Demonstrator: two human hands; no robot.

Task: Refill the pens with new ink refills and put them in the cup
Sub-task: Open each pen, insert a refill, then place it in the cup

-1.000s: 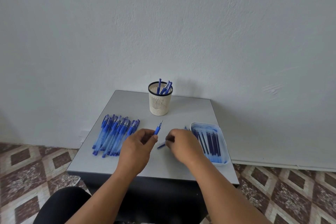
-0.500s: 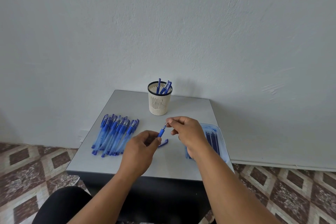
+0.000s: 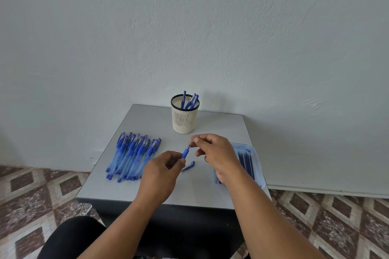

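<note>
From the head cam: the left hand [image 3: 162, 174] has the pen [image 3: 186, 153] pinched by its lower barrel, fingers curled round it, and the pen's long axis tilts up and away toward the right hand [image 3: 216, 153]. That hand's fingertips [image 3: 196, 140] are pinched right on the tip end, so the right hand is the one working the nib side. I'd guess the tip section is being unscrewed or screwed on, can't tell which. A loose cap [image 3: 188, 166] lies on the desk [image 3: 151, 124] just under the hands. Unfilled pens [image 3: 132, 155] sit left, refill tray [image 3: 248, 160] right, cup [image 3: 184, 115] straight behind with a few pens in it.
</note>
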